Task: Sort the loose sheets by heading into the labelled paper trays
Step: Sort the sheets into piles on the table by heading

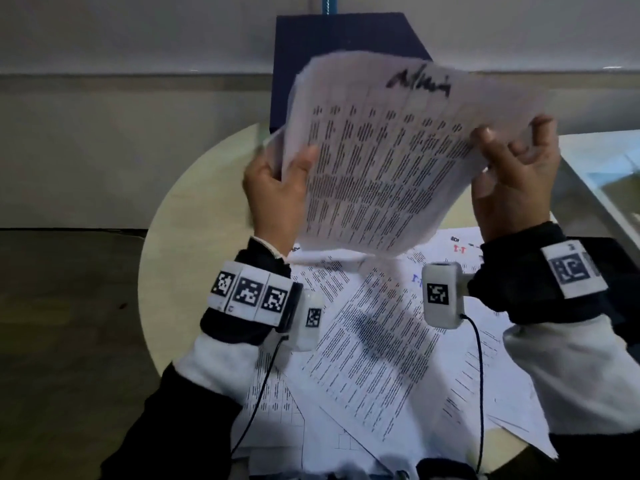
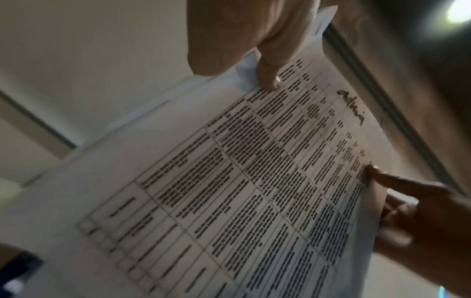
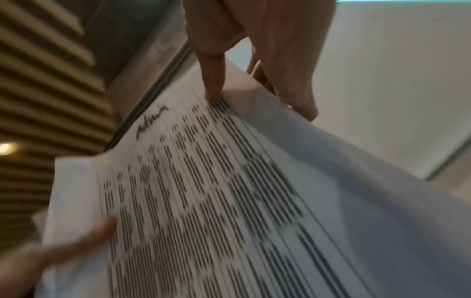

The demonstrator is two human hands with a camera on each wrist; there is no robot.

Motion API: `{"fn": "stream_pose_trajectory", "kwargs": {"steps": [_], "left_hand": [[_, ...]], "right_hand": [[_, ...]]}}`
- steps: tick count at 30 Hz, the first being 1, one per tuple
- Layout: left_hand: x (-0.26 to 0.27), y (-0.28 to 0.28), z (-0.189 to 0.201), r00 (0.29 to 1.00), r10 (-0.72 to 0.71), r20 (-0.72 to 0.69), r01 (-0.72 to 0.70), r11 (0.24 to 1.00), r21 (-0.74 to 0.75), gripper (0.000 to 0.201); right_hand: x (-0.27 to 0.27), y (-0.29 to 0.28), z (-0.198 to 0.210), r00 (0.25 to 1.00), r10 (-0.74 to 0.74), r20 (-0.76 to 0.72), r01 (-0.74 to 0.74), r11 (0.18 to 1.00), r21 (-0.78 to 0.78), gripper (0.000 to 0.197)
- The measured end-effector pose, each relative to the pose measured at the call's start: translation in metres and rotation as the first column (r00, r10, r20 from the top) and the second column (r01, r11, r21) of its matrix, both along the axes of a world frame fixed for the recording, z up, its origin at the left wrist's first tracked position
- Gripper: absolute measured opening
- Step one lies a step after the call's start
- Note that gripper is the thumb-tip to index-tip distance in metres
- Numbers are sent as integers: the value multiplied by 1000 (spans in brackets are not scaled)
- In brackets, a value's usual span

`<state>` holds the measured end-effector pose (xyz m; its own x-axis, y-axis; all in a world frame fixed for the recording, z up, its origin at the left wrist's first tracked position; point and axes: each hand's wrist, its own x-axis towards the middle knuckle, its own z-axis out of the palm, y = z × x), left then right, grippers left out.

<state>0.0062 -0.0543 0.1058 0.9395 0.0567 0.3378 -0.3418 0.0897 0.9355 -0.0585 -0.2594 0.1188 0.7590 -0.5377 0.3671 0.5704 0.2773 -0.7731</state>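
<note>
I hold up a printed sheet (image 1: 381,161) with "admin" handwritten at its top, above the round table (image 1: 194,188). My left hand (image 1: 277,188) pinches its left edge, thumb on the printed face, with more sheets behind it. My right hand (image 1: 512,174) pinches the right edge between thumb and fingers. In the left wrist view the sheet (image 2: 229,181) shows a table of text, the left hand (image 2: 267,60) gripping its edge. The right wrist view shows the same sheet (image 3: 203,201) under the right hand (image 3: 229,80). Loose printed sheets (image 1: 374,348) lie spread on the table below.
A dark blue box-like object (image 1: 346,46) stands at the back of the table behind the raised sheet. A glass-topped surface (image 1: 602,174) lies to the right. Grey floor and a pale wall lie to the left.
</note>
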Motion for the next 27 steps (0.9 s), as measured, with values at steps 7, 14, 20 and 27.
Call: {"fn": "stream_pose_trajectory", "kwargs": {"steps": [7,14,20,27], "left_hand": [[-15,8,-8,991,-103,-88,91,986,-137,30],[-36,-4,-61,887,-217,-408,177,975,-134,50],[-18,-7,-28,938,-243,-247,202,963,-179,27],[-24,8,-63,800,-358,-482,451,888,88,59]], "right_hand": [[-10,14,-27,976,-168,-139,137,968,-212,26],[-23,18,-79,896,-237,-377,148,957,-249,24],[-19,4,-49,960,-219,-172,192,968,-159,23],[-31,6,-84,889,-98,-448,24,985,-169,50]]}}
